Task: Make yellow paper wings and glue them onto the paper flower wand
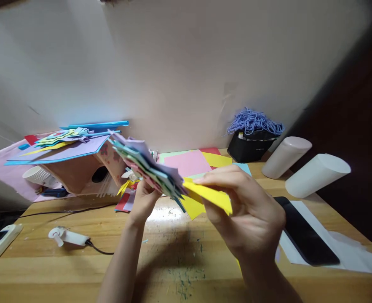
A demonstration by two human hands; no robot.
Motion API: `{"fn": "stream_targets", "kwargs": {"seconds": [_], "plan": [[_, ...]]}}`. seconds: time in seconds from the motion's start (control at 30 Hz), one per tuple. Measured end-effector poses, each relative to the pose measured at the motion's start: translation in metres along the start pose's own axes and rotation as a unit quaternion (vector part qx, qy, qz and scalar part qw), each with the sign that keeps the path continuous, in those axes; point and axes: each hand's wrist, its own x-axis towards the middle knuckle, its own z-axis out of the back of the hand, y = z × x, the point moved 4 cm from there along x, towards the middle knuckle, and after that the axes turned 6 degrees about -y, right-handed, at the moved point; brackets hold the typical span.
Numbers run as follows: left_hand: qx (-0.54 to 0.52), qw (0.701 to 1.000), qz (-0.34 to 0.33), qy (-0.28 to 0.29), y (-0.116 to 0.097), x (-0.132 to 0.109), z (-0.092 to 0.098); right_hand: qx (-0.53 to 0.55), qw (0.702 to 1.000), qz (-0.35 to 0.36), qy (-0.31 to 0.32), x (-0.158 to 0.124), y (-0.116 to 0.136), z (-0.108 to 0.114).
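In right hand [253, 204], yellow paper [216, 198], container [245, 150] lettering [260, 150] illegible

Multicol. paper stack [149, 168] tilted, ylw strip [214, 198] at R end

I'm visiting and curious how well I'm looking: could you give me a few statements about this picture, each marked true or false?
1. The right hand's grip is on yellow paper. True.
2. The left hand's grip is empty. False: the left hand holds a multicoloured paper bundle.
3. Bluish yarn sits atop a black container. True.
4. The phone lies on pink paper. False: the black phone lies on a white sheet.
5. Two white cylinders are in view. True.
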Motion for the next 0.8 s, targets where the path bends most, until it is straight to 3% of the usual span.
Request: {"fn": "stream_targets", "kwargs": {"seconds": [0.47,0.8], "plan": [[0.056,0.997,0.053,-0.021,-0.017,-0.010,-0.013,0.029,0.988,-0.149,0.016,0.014,-0.050,-0.004],[0.072,0.994,0.075,-0.027,-0.016,-0.014,-0.022,0.135,0.952,-0.268,-0.055,0.018,-0.101,0.000]]}}
